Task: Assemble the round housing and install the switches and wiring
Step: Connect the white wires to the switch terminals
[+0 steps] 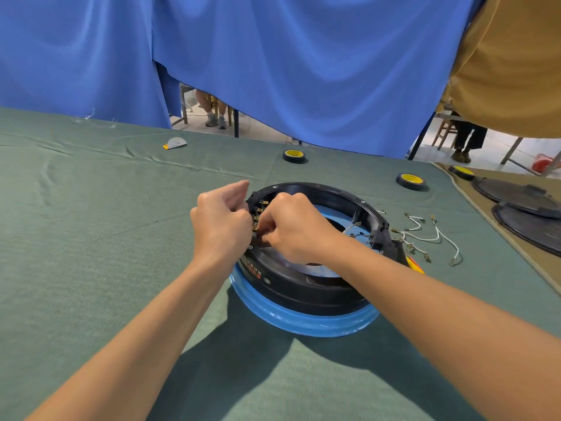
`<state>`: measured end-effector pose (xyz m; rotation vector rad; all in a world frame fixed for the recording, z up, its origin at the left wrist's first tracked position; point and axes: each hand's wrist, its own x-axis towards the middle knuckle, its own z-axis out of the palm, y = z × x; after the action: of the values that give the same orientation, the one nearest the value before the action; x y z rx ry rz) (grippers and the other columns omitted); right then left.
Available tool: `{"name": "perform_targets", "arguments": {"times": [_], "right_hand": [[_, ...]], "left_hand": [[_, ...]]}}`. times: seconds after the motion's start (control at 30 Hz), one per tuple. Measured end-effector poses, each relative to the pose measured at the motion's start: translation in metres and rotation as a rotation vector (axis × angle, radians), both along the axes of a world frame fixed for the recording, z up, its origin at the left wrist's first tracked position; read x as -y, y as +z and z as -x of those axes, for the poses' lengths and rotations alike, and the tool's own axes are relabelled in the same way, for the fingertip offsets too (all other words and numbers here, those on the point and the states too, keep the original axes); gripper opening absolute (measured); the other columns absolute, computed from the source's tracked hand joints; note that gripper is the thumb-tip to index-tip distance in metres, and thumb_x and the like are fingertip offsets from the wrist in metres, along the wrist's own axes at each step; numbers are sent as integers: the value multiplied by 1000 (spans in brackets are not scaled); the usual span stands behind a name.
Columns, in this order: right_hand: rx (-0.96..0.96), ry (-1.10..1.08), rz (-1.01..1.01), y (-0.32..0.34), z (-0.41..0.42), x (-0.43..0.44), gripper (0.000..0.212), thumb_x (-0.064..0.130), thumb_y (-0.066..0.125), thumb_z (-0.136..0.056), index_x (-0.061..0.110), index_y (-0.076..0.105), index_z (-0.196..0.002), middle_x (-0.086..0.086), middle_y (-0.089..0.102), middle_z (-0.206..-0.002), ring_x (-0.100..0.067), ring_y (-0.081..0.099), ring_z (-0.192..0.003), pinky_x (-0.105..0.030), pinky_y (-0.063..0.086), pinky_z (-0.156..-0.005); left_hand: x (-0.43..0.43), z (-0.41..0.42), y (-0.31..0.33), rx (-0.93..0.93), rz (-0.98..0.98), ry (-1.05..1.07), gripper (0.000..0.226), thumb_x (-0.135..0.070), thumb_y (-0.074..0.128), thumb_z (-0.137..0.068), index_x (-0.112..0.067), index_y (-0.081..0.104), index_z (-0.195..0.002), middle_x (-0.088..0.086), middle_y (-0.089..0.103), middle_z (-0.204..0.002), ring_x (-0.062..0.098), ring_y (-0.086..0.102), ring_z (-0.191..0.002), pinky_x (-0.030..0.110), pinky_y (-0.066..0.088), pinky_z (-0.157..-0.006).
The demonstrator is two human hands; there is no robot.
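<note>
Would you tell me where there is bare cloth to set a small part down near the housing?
Bare green cloth lies left of the round housing and left hand, up to the white scrap. Crowded: loose wires right of it, tape rolls beyond.

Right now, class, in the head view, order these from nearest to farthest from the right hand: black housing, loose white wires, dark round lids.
1. black housing, under the right hand.
2. loose white wires, right of the housing.
3. dark round lids, far right.

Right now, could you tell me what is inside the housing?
A bluish metal plate, a thin wire over it, brass terminals along the wall. The left hand and right hand hide what they work on.
</note>
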<state>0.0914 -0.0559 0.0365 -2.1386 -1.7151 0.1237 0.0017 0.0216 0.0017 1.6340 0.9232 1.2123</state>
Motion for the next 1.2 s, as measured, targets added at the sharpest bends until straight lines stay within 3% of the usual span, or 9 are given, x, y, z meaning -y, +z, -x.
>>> {"name": "perform_targets", "arguments": {"times": [0.37,0.53,0.57,0.6,0.63,0.7,0.93,1.03,1.2], "right_hand": [[-125,8,-255,26,-23,42,11,25,69,-88,19,78,-88,20,59,-68,2,56,-67,-7,40,-62],[-118,-208,-568,20,-73,88,12,24,69,-88,18,77,-82,6,70,-76,-9,60,-70,-19,45,-68],[-126,-259,-579,15,-86,94,12,22,69,-87,17,76,-81,3,70,-77,-10,59,-69,-23,45,-69],[-125,-307,-568,10,-101,99,12,21,69,-87,15,76,-81,1,71,-77,-13,59,-70,-25,45,-71],[-114,-349,-532,6,-116,103,13,21,68,-88,14,76,-82,-1,71,-79,-15,59,-71,-27,43,-72],[-73,-418,-432,-5,-146,109,16,23,66,-90,12,76,-84,-4,72,-83,-18,59,-75,-25,36,-72],[47,-544,-283,-59,-182,118,20,26,57,-93,16,74,-93,-5,67,-95,-26,55,-95,-34,43,-80],[65,-482,-197,-63,-183,117,21,25,55,-93,18,75,-96,-6,66,-101,-26,54,-99,-37,44,-88],[112,-421,-182,-64,-180,118,22,27,55,-93,18,74,-98,-5,65,-105,-27,54,-105,-37,44,-92]], "left_hand": [[-3,5,4,-146,-154,-27,43,8,52,-86,-8,67,-122,3,70,-119,6,64,-110,20,45,-101],[-8,1,12,-339,-267,-13,20,3,53,-86,4,67,-101,-13,57,-104,3,51,-108,24,44,-94],[-7,-1,15,-390,-297,5,17,-1,54,-86,4,66,-97,9,44,-74,3,39,-89,24,44,-90],[-5,-4,18,-437,-332,24,19,-5,55,-87,0,70,-98,17,73,-93,13,60,-111,28,46,-90],[-1,-7,22,-500,-367,37,21,-9,55,-89,-3,71,-101,18,73,-99,37,64,-102,34,47,-91],[7,-14,31,-684,-436,68,27,-19,53,-92,-10,70,-112,19,70,-109,44,59,-107,42,46,-87],[34,-65,55,-1041,-718,-64,39,-48,38,-100,-16,60,-101,10,67,-99,31,52,-78,33,37,-61],[53,-98,56,-1064,-744,-303,66,-68,29,-94,-17,51,-130,5,63,-124,29,59,-108,40,49,-82],[66,-124,40,-1191,-680,-470,88,-83,15,-82,-32,22,-153,0,19,-162,31,15,-149,63,10,-116]]}}
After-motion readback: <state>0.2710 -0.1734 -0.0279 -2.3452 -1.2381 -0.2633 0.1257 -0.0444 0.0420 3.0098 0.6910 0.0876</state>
